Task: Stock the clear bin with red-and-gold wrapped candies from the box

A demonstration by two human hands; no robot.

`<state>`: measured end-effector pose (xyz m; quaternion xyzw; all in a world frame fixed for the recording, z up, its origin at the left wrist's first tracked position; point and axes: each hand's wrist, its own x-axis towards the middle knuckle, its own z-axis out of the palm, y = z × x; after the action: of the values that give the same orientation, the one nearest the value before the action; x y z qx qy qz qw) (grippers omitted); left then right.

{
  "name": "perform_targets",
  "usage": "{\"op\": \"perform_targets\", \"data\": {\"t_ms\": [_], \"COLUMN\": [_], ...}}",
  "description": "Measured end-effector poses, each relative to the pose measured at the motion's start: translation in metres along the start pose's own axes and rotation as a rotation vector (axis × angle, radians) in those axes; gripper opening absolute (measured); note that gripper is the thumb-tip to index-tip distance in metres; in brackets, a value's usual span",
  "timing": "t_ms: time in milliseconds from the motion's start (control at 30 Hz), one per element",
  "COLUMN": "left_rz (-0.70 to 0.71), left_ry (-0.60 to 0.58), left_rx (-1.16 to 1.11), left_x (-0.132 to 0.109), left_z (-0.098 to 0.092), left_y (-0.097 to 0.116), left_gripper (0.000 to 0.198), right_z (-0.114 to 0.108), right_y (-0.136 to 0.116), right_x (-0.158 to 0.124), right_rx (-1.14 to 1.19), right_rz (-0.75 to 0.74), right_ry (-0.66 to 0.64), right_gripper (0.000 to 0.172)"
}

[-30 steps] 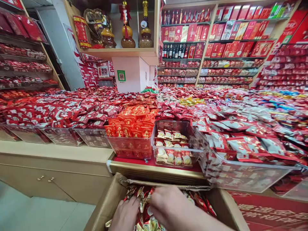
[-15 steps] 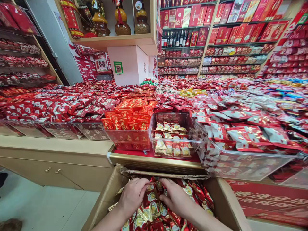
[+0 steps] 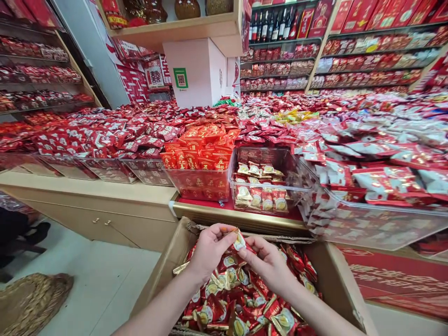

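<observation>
Above an open cardboard box [image 3: 336, 275], my left hand [image 3: 212, 249] and my right hand [image 3: 268, 261] both pinch one small wrapped candy [image 3: 239, 241]. Its wrapper is red and white with a yellow picture. My left hand has it by the left end, my right hand by the lower right side. Many loose red and gold wrapped candies [image 3: 241, 324] fill the box beneath my hands. Just beyond the box, a clear plastic bin [image 3: 304, 189] holds matching wrapped candies [image 3: 257, 200] standing in rows, with room above them.
Left of that bin stands a bin of orange-red packets [image 3: 199, 158]; to its right, a large bin heaped with red and white packets [image 3: 378, 179]. A gold counter edge [image 3: 245, 219] borders the box. A woven straw seat [image 3: 35, 303] is on the floor at left.
Both hands have risen out of the candies in the box and now hold one candy between them. The view has tilted down and shifted left.
</observation>
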<state>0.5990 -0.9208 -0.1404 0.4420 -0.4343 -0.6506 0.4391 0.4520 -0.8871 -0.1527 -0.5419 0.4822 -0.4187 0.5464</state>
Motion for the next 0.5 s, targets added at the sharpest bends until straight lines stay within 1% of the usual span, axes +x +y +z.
{"op": "perform_targets", "data": {"t_ms": [67,100,133,200,267,300,333,367,433,500], "left_rz": [-0.025,-0.047,-0.089,-0.218,-0.287,-0.279,-0.245,-0.197,-0.099,-0.007], "left_ry": [0.022,0.014,-0.014,-0.102,-0.16,-0.164,-0.141,-0.1,-0.031,-0.022], "left_rx": [-0.091,-0.116,-0.136,-0.177,-0.211,-0.212,-0.201,-0.179,-0.112,-0.022], "left_x": [0.0,0.0,-0.002,-0.005,-0.009,-0.01,-0.012,-0.013,-0.016,-0.019], "left_z": [0.002,0.003,0.004,0.004,0.005,0.004,0.004,0.005,0.006,0.008], "left_y": [0.001,0.002,0.004,0.009,0.011,0.011,0.01,0.009,0.007,0.01], "left_gripper": [0.023,0.026,0.03,0.033,0.03,0.027,0.024,0.022,0.025,0.022], "right_z": [-0.002,-0.004,-0.006,-0.012,-0.016,-0.016,-0.015,-0.013,-0.006,0.0], "right_y": [-0.001,-0.001,-0.002,-0.004,-0.007,-0.008,-0.009,-0.011,-0.013,-0.019], "right_x": [0.0,0.0,0.0,0.0,-0.001,-0.002,-0.003,-0.003,-0.004,-0.004], "right_rx": [-0.01,-0.078,-0.186,-0.443,-0.604,-0.62,-0.594,-0.524,-0.28,0.003], "right_rz": [0.009,-0.026,-0.099,-0.315,-0.514,-0.563,-0.56,-0.508,-0.312,-0.111], "right_ry": [0.034,0.058,0.078,0.084,0.033,0.008,-0.004,0.006,0.06,0.098], "right_gripper": [0.026,0.025,0.022,0.018,0.025,0.028,0.029,0.031,0.034,0.033]}}
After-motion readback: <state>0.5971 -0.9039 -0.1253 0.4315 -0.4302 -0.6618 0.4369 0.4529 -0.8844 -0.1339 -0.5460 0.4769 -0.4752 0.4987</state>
